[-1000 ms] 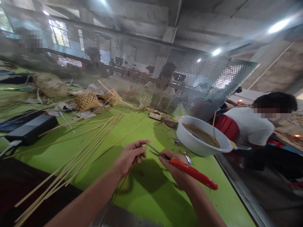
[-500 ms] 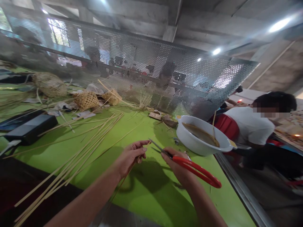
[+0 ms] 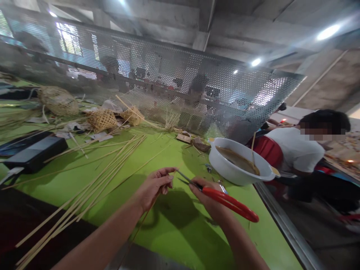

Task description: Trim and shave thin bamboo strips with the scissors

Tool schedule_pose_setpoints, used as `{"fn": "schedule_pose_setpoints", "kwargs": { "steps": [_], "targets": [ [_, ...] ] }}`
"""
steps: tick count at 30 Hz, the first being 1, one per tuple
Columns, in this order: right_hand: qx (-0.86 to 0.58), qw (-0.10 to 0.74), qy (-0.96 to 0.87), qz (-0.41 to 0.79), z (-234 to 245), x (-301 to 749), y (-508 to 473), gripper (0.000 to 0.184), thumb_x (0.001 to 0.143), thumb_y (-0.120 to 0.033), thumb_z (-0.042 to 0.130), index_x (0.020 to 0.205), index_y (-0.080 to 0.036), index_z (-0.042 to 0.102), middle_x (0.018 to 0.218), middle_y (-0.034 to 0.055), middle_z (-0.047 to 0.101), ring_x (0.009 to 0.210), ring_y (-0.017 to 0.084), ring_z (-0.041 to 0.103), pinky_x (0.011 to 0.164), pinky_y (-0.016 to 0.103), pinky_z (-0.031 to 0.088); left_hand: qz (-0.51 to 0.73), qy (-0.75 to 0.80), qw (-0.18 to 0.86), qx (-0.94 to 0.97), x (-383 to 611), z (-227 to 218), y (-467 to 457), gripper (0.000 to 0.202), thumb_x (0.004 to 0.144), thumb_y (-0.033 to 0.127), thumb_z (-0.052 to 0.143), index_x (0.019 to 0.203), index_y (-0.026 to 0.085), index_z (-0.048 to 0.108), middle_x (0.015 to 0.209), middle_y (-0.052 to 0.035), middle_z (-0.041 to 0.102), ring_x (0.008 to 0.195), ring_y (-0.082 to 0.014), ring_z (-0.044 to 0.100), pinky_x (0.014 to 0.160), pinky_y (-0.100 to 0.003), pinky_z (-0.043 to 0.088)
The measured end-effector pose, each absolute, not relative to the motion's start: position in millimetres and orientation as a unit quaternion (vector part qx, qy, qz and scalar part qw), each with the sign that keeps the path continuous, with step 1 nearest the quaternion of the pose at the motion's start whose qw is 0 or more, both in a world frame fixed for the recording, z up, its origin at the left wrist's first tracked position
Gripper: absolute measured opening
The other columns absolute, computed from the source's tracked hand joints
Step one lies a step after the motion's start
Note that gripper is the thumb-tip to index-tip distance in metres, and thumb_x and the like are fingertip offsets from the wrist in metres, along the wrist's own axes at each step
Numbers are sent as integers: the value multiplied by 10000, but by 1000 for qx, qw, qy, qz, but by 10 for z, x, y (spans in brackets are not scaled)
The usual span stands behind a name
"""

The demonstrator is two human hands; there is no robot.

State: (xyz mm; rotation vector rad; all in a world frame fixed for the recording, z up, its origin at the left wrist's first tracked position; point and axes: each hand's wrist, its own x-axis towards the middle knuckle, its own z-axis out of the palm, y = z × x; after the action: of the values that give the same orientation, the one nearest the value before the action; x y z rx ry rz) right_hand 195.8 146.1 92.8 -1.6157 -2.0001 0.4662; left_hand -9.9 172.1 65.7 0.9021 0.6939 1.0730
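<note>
While my left hand (image 3: 157, 187) pinched a thin, pale tan strip (image 3: 146, 214) between its fingertips, my right hand (image 3: 206, 193) was wrapped around a pair of scissors with red loop handles (image 3: 232, 204) and slim grey metal blades. The strip ran through my left hand, its upper tip showing just past my fingers and its lower length trailing down toward the near edge of the bright green bench (image 3: 261, 232). The scissor blades stood slightly parted, one tip right by the strip's upper end; I could not tell whether they touched. Left of my hands lay a loose bundle of long, straw-coloured strips (image 3: 116, 161), and beyond it a small, open-weave tan basket (image 3: 101, 120). To the right of my hands, near the bench's edge, stood a white oval basin with yellow-tipped handles (image 3: 239, 179), holding brownish liquid and a leaning stick (image 3: 253, 146).
</note>
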Motion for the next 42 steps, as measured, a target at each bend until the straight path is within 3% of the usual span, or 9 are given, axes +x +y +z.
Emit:
{"fn": "schedule_pose_setpoints", "kwargs": {
  "steps": [6, 12, 17, 23, 29, 33, 38, 42],
  "targets": [
    [-609, 282, -720, 176, 941, 1949, 1456, 286, 856, -439, 491, 776, -207, 638, 619, -7, 602, 577, 162, 515, 510, 259, 311, 486, 307, 717, 395, -98, 649, 1743, 439, 724, 245, 720, 1144, 141, 644, 560, 40, 573, 411, -23, 404, 426, -149, 310],
    [-571, 243, -759, 197, 956, 1928, 1440, 271, 855, -409, 487, 719, -209, 610, 604, -35, 574, 567, 129, 493, 516, 238, 305, 496, 307, 710, 394, -108, 653, 1741, 420, 722, 236, 720, 1121, 129, 649, 545, 41, 570, 405, -25, 405, 424, -152, 317],
    [-609, 275, -726, 163, 953, 1944, 1457, 316, 863, -438, 478, 794, -181, 648, 628, 6, 609, 573, 157, 513, 508, 252, 305, 485, 320, 711, 396, -99, 683, 1725, 446, 718, 242, 726, 1142, 134, 641, 559, 39, 577, 416, -22, 414, 419, -147, 297],
    [-583, 256, -749, 185, 935, 1952, 1446, 258, 861, -413, 509, 742, -213, 622, 601, -37, 574, 565, 127, 488, 516, 229, 296, 488, 330, 710, 387, -94, 701, 1713, 471, 692, 242, 743, 1143, 145, 651, 598, 29, 583, 448, -31, 435, 434, -153, 314],
    [-623, 320, -698, 148, 888, 2058, 1523, 312, 852, -479, 497, 792, -208, 640, 578, -25, 553, 535, 142, 484, 510, 247, 319, 460, 295, 749, 375, -106, 737, 1650, 412, 793, 212, 655, 1202, 168, 637, 548, 67, 440, 428, -10, 315, 405, -131, 215],
    [-616, 309, -710, 145, 891, 2017, 1524, 315, 854, -476, 483, 776, -211, 632, 607, -14, 590, 567, 153, 514, 540, 251, 342, 449, 280, 771, 355, -105, 744, 1635, 418, 796, 176, 647, 1214, 175, 627, 652, 35, 505, 499, -28, 422, 481, -137, 359],
    [-628, 285, -712, 131, 918, 1956, 1511, 278, 858, -444, 481, 782, -224, 634, 641, -16, 624, 597, 157, 543, 567, 252, 351, 432, 253, 782, 371, -111, 756, 1624, 433, 855, 263, 579, 1277, 166, 567, 796, -45, 620, 637, -114, 588, 547, -210, 468],
    [-631, 284, -711, 124, 920, 1969, 1508, 279, 855, -443, 481, 777, -222, 633, 611, -21, 606, 570, 152, 529, 538, 249, 334, 426, 266, 764, 405, -113, 753, 1627, 466, 862, 249, 568, 1321, 179, 528, 645, 1, 607, 443, -63, 484, 440, -172, 405]
  ]
}}
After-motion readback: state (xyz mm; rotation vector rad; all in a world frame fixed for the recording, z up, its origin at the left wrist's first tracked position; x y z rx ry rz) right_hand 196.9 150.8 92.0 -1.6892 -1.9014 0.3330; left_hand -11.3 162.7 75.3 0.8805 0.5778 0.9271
